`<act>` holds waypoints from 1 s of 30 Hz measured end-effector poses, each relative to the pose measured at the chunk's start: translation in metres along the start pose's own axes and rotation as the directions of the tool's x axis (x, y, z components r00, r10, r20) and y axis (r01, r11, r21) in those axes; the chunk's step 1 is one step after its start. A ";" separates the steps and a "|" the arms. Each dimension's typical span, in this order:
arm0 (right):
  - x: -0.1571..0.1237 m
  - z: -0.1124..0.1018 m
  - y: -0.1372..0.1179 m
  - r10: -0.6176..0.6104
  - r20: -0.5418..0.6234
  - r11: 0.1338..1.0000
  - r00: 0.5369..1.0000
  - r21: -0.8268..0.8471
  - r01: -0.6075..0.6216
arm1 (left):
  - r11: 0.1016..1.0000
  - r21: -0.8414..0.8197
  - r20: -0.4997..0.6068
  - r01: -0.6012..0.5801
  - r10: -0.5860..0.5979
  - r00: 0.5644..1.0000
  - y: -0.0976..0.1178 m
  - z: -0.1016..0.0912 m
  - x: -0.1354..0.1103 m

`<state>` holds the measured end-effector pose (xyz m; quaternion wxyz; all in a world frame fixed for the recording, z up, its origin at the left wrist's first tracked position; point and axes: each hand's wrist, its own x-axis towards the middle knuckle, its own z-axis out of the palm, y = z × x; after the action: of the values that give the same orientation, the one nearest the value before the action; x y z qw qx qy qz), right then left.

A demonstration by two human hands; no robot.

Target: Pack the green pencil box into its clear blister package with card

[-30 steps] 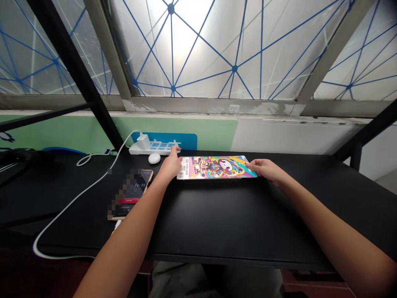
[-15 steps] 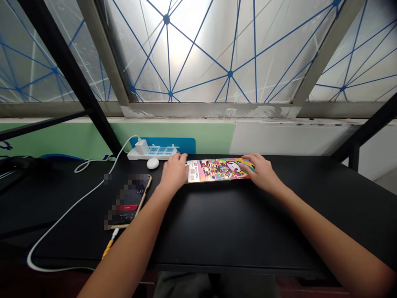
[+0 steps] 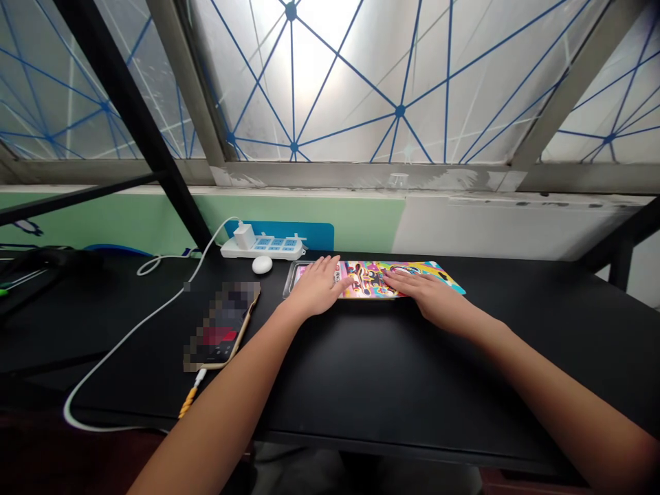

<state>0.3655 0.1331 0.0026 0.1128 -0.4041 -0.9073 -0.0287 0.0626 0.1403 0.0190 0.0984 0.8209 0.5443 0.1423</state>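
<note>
A flat pencil box with a colourful cartoon cover [image 3: 372, 278] lies on the black desk [image 3: 361, 371] near the wall. My left hand [image 3: 318, 289] rests flat on its left end, fingers stretched out. My right hand [image 3: 423, 292] lies flat on its middle, fingers spread toward the left. A clear tray edge [image 3: 291, 278] shows at the box's left end, and the printed cover sticks out to the right past my right hand.
A phone [image 3: 224, 326] with a cable lies left of my left arm. A white power strip [image 3: 262, 245] with a charger and a small white oval object [image 3: 262, 264] sit by the wall. A white cable [image 3: 128, 330] loops across the desk's left side.
Both hands moved from the box's ends onto its top and now lie flat. The printed cover has slid to the right, baring a clear edge at the left.
</note>
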 end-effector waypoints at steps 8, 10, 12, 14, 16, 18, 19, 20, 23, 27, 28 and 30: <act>-0.014 -0.015 0.024 0.074 0.005 0.994 0.997 -0.081 -0.073 | 1.000 0.022 0.060 0.019 -0.021 0.998 -0.002 -0.003 0.001; -0.013 -0.013 0.020 0.072 -0.018 0.987 0.997 -0.141 -0.074 | 0.999 0.044 0.055 0.022 -0.024 0.998 -0.001 -0.002 0.000; -0.007 -0.008 0.010 0.046 -0.059 0.981 0.997 -0.187 -0.056 | 0.997 0.068 0.048 0.022 -0.026 0.999 0.000 -0.001 -0.001; 0.000 -0.002 -0.002 -0.005 -0.086 0.981 0.996 -0.194 -0.012 | 0.996 0.083 0.045 0.021 -0.025 0.999 0.001 0.001 -0.001; 0.006 0.004 -0.011 -0.056 -0.086 0.985 0.995 -0.167 0.041 | 0.996 0.087 0.043 0.026 -0.030 0.999 0.001 0.001 -0.001; 0.008 0.007 -0.013 -0.088 -0.075 0.988 0.993 -0.131 0.078 | 0.996 0.079 0.043 0.037 -0.040 0.998 0.001 0.001 -0.001; 0.008 0.008 -0.012 -0.095 -0.070 0.990 0.993 -0.114 0.086 | 0.997 0.071 0.044 0.040 -0.043 0.998 0.001 0.001 -0.001; 0.007 0.008 -0.009 -0.094 -0.069 0.991 0.993 -0.103 0.087 | 0.997 0.063 0.045 0.040 -0.043 0.998 0.000 0.001 -0.001; 0.003 0.006 0.002 -0.087 -0.074 0.993 0.993 -0.086 0.081 | 0.998 0.043 0.049 0.035 -0.037 0.998 -0.002 -0.001 -0.001; -0.001 0.003 0.010 -0.088 -0.086 0.994 0.992 -0.066 0.083 | 0.999 0.027 0.060 0.038 -0.039 0.997 -0.003 -0.003 -0.002; -0.001 0.003 0.010 -0.089 -0.086 0.995 0.992 -0.057 0.084 | 0.999 0.025 0.063 0.038 -0.039 0.997 -0.003 -0.003 -0.002; -0.002 0.002 0.013 -0.086 -0.076 0.996 0.993 -0.045 0.083 | 0.999 0.023 0.071 0.035 -0.036 0.997 -0.004 -0.005 -0.003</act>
<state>0.3760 0.1407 -0.0005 0.1382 -0.3663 -0.9176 -0.0682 0.0568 0.1395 0.0218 0.1112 0.8166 0.5565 0.1051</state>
